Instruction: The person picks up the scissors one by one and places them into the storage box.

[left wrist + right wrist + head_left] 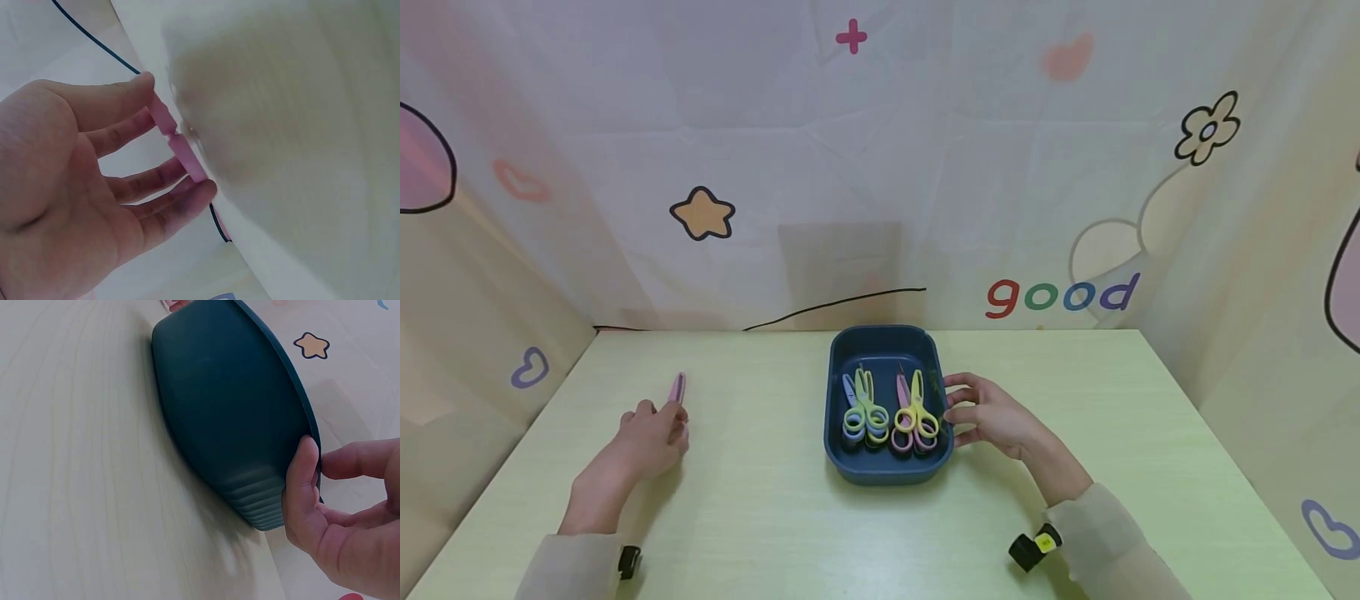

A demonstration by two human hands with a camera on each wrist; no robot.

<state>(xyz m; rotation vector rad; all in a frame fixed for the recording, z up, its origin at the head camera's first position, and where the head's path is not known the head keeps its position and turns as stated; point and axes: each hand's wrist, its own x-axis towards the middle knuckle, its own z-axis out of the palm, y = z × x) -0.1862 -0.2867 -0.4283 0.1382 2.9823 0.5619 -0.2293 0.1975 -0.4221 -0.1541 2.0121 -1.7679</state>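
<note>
On the left of the table my left hand grips a pair of pink scissors by the handles, the pink tip pointing away from me. The left wrist view has the pink handles edge-on between thumb and fingers, low against the tabletop. My right hand pinches the right rim of a dark blue plastic bin, thumb on the outer wall and fingers over the edge. Inside the bin lie several scissors in two groups: blue scissors and green scissors at left, pink scissors and yellow scissors at right.
A pale wood-grain table carries the bin near its middle. Behind it and at both sides hangs a printed curtain with a star, hearts and the word "good". Black wrist cameras are strapped at both sleeves.
</note>
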